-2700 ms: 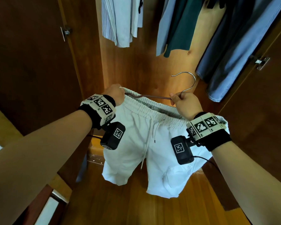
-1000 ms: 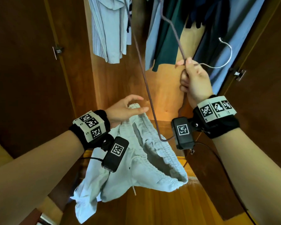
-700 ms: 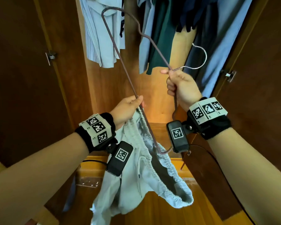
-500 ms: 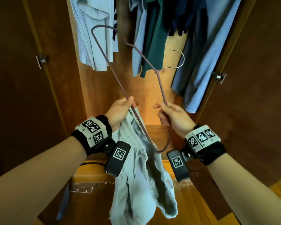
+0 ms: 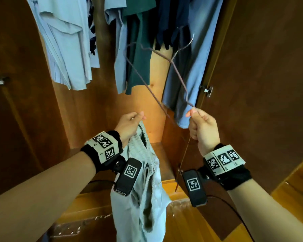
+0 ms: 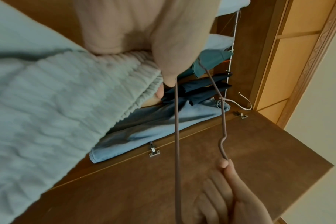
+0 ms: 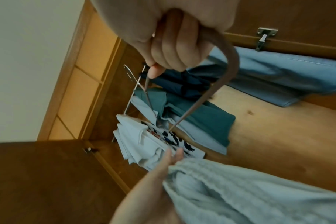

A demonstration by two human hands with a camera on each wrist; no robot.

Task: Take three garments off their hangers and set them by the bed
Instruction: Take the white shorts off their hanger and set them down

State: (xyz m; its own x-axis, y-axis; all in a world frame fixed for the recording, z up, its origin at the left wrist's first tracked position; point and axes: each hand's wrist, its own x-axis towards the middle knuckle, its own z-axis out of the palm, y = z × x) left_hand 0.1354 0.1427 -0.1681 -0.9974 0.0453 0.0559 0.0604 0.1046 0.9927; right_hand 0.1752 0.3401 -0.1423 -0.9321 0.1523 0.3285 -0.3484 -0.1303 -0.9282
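Bare forearms wear black wristbands (image 5: 101,151) carrying checkered marker blocks and black cameras (image 5: 127,177).

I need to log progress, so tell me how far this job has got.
Done: the pale shorts are off the hanger; nothing hangs on its wire. In hand: the left hand grips the shorts by the waistband, and the right hand holds the bare hanger, hook up toward the hanging clothes. Left: setting the shorts by the bed, which is not in view. Whether other garments were already moved cannot be told.
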